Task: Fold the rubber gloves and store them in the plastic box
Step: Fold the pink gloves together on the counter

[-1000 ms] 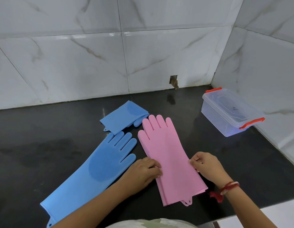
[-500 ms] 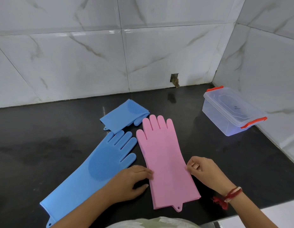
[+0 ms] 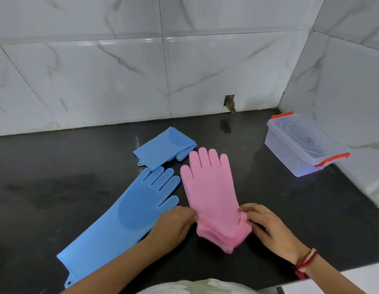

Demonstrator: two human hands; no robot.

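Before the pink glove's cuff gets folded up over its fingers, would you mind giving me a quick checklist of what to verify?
1. Left hand grips the cuff's left edge: ok.
2. Right hand grips the cuff's right edge: ok.
3. Pink glove fingers lie flat on the counter: ok.
4. Cuff smooth for a clean crease: not ok, bunched.
5. Pink glove clear of the flat blue glove: ok, narrow gap.
6. Plastic box open to receive gloves: not ok, lid on.

Glossy black worktop (image 3: 57, 187) set in a corner of white marble-veined wall tiles (image 3: 99, 81), with a small broken hole (image 3: 229, 102) low down.
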